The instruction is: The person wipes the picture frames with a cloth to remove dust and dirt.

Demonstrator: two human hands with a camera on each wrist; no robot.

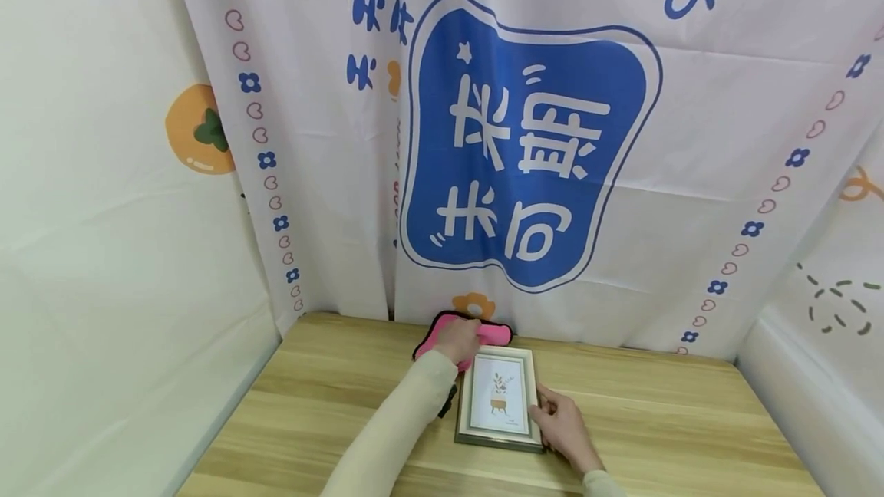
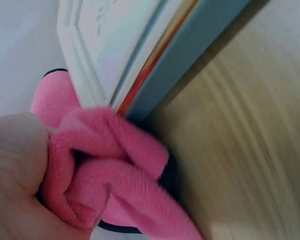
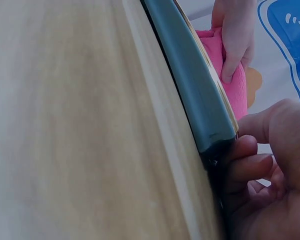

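A picture frame (image 1: 466, 405) with a pale border lies face up on the wooden table, showing a potted plant print. At its far left corner my left hand (image 1: 457, 340) grips a bunched pink cloth (image 1: 494, 334) with black edging. The left wrist view shows folds of the pink cloth (image 2: 125, 145) against the frame's corner. My right hand (image 1: 562, 424) holds the frame's right edge, thumb on top. In the right wrist view the frame's blue-grey side (image 3: 195, 80) runs up to the curled fingers, partly in shadow.
The wooden table (image 1: 663, 420) reaches back to a white printed curtain (image 1: 331, 251) with a large blue patch. A small black item (image 1: 447, 403) shows below my left forearm; its kind cannot be told. White fabric walls stand on both sides.
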